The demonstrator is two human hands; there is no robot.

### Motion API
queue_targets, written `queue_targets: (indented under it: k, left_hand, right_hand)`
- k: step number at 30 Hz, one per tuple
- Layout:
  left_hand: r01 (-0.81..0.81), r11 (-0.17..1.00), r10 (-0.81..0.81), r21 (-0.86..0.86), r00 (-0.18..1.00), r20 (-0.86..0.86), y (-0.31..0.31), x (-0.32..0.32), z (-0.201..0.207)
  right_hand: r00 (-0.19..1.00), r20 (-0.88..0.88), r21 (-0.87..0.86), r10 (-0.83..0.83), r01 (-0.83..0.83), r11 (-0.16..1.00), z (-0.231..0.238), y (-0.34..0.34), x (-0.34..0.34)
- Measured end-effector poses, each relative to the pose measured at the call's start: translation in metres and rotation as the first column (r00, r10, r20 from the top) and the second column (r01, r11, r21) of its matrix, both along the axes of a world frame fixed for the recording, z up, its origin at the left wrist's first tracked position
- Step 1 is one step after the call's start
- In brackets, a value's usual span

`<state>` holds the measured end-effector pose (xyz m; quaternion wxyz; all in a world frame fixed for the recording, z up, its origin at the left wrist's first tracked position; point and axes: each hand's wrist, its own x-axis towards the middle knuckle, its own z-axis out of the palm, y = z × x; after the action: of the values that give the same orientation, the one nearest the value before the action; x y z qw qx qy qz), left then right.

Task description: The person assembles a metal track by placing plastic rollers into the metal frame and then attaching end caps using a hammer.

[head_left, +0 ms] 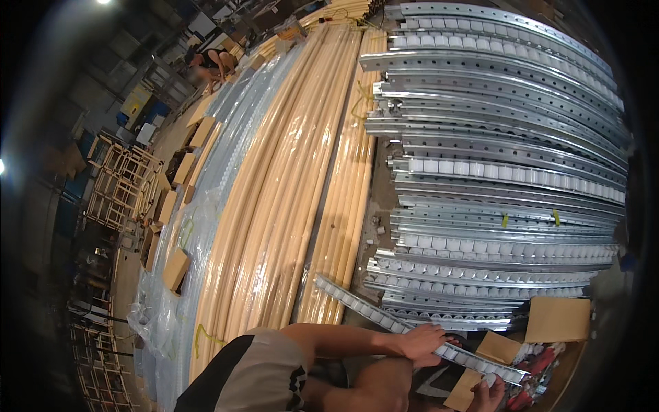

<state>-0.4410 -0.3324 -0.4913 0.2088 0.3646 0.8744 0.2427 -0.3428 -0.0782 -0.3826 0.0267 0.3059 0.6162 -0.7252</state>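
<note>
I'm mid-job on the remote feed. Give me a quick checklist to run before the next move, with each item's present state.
1. Left hand on the rail: ok, the left hand grips the roller rail.
2. Right hand on the small part: ok, the right hand holds a white piece in its fingers.
3. White piece clear of the rail: cannot tell, they appear close together.
4. Rail's far end supported: cannot tell, it overlaps the wrapped tan tubes in view, but contact is unclear.
5. Co-worker clear of the rail: ok, the co-worker is well away, beyond the tubes.
</note>
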Motion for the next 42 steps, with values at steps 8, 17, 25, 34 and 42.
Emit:
queue_targets:
  k: [8, 17, 25, 34, 42]
  left_hand:
    - [-0.001, 0.999, 0.001, 0.05, 1.0, 0.0, -0.04, 0.003, -0.025]
    - [0.061, 0.989, -0.06, 0.134, 0.998, -0.01, -0.004, -0.003, -0.008]
    - [0.071, 0.97, -0.032, 0.232, 0.986, -0.167, 0.013, 0.009, -0.027]
    - [0.195, 0.957, -0.165, 0.214, 0.975, -0.151, 0.032, 0.008, -0.042]
    - [0.196, 0.966, -0.138, 0.171, 0.944, -0.3, 0.047, 0.009, -0.043]
  right_hand:
    - [0.999, 0.001, 0.215, 0.043, -0.043, 0.976, -0.005, 0.004, 0.003]
    - [0.995, 0.094, 0.227, -0.029, 0.007, 0.974, 0.01, 0.001, -0.002]
    - [0.981, 0.17, 0.315, 0.093, -0.143, 0.938, -0.01, 0.023, 0.021]
    - [0.983, 0.17, 0.152, -0.065, 0.039, 0.988, -0.002, 0.02, 0.022]
    - [0.98, 0.026, 0.502, 0.197, -0.183, 0.845, -0.087, 0.063, 0.09]
